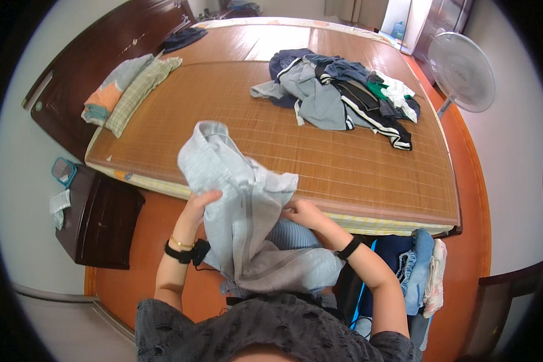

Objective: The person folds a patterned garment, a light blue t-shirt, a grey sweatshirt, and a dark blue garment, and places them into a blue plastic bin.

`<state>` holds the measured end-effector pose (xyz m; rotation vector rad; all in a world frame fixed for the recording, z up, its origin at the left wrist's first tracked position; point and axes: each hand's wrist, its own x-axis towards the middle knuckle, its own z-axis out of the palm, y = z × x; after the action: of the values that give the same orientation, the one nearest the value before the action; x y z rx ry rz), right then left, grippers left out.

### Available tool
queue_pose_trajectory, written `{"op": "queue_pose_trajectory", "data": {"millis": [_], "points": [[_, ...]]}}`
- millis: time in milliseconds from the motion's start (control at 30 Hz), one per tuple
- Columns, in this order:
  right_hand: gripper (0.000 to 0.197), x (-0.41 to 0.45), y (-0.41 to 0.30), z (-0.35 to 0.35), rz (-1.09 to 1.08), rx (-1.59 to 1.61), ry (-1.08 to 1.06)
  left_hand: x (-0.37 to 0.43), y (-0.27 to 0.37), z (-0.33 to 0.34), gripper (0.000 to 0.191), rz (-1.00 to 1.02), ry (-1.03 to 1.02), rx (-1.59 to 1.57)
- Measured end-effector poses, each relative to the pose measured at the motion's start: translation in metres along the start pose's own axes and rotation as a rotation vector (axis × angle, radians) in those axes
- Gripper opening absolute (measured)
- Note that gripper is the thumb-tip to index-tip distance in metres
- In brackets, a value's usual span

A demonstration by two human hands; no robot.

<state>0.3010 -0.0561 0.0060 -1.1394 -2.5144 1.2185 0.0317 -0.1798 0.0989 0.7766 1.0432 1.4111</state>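
A pale grey garment [224,181] hangs in front of me, partly over the bed's near edge, its lower part draped across my lap. Darker bands run down its middle, and its top end is bunched and folded over. My left hand [202,204] grips its left side, the thumb lying on the outer face. My right hand [302,213] pinches the opposite edge, its fingertips partly hidden by the cloth. Beneath the garment, blue striped fabric [294,235] shows over my legs.
A heap of clothes [316,90] lies on the bed mat [217,99]. Pillows [135,95] rest by the wooden headboard [95,59]. Folded clothes [418,271] are stacked at my right. A nightstand [104,221] stands at left, a fan [461,72] at far right.
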Motion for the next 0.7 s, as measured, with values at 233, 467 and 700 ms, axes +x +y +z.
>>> {"op": "queue_pose_trajectory", "data": {"millis": [233, 467, 700], "points": [[0.069, 0.071, 0.012, 0.091, -0.600, 0.366, 0.068, -0.048, 0.035, 0.038, 0.060, 0.167, 0.076, 0.370], [0.101, 0.062, -0.038, 0.069, -0.162, 1.147, -0.663, -0.102, 0.070, 0.039, 0.067, 0.274, -0.033, 0.188], [0.053, 0.059, -0.071, 0.078, -0.055, 1.186, -0.485, -0.150, 0.099, 0.063, 0.063, 0.474, -0.015, 0.258]]}}
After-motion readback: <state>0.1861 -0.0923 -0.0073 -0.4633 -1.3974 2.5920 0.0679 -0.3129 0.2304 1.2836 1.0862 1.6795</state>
